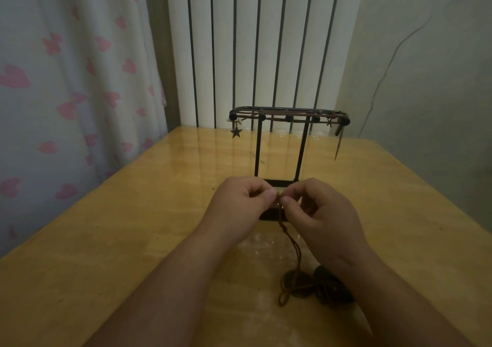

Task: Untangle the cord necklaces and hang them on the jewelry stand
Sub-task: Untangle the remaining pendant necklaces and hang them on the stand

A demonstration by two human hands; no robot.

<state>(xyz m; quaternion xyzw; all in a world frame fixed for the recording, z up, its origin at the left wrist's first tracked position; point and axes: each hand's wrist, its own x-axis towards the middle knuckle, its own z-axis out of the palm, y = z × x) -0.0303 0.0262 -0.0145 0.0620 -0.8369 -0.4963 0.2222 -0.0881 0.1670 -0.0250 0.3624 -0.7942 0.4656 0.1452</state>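
**A:** Right in the middle, the cord necklace [290, 238] is up off the table, its top end pinched between both hands just in front of the jewelry stand [257, 149].

**B:** And the stand is loaded: a beaded strand [288, 118] runs along the top bar, with a star charm [236, 132] dangling at the left end and a long thin pendant [338, 144] hanging off the right.

**A:** Now the grip. The left hand [239, 202] has thumb and forefinger nipped on the cord, the other fingers curled under. The right hand [319, 213] mirrors it, thumb tip meeting the left thumb at a small knot or bead.

**B:** From there the cord drops between the wrists to a dark round pendant [296, 284] lying on the wooden table [133, 226], with a small loop below it.

**A:** A second dark disc [332, 289] sits just beside it, half hidden by the right forearm. I can't tell whether it belongs to the same cord.

**B:** The hands also cover most of the stand's base. Behind are a white radiator [253, 40] and a heart-print curtain [66, 80].
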